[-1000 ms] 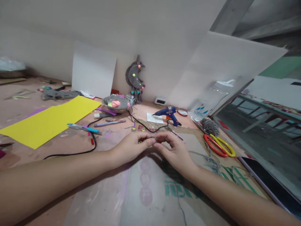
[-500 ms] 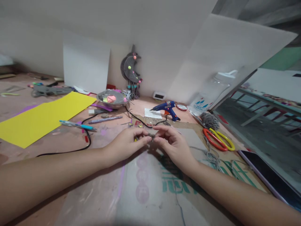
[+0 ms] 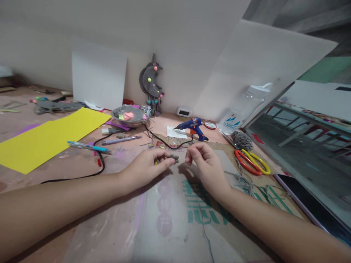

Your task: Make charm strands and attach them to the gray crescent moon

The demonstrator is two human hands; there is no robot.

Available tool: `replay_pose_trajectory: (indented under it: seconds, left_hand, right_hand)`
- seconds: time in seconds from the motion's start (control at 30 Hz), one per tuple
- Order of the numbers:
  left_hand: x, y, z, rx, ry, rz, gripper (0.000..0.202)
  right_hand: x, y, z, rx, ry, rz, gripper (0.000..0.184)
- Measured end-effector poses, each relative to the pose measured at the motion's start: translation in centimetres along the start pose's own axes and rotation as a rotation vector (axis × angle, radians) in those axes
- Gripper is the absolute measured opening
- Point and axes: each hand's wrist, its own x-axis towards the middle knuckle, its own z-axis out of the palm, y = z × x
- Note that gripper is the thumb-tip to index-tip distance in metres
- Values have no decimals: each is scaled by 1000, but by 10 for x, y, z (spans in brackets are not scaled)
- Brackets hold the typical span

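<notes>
One gray bit (image 3: 174, 158), our left hand (image 3: 145, 165) pinching it
Right hand (image 3: 210, 168) near, fingers curled, can't tell if holding anything

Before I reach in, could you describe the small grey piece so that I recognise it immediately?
Find the cardboard with green print, then the person's left hand over it. The small grey piece sticks out from its thumb and fingertips. Unlike the grey yarn ball by the scissors, it is tiny and held.
</notes>
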Motion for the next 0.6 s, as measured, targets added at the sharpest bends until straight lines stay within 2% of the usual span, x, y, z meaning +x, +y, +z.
replay_pose_trajectory:
  seconds: [0.1, 0.2, 0.4, 0.6]
  left_hand:
    - [0, -2, 1, -57, 20, -29, 24]
    - [1, -2, 0, -70, 31, -40, 25]
    - [2, 0, -1, -50, 34, -39, 26]
    - [2, 0, 0, -31, 41, -46, 25]
  right_hand:
    - [2, -3, -2, -14, 46, -24, 29]
    - [1, -4, -2, -81, 15, -31, 32]
    - [-2, -1, 1, 39, -48, -10, 12]
    - [-2, -2, 2, 90, -82, -15, 9]
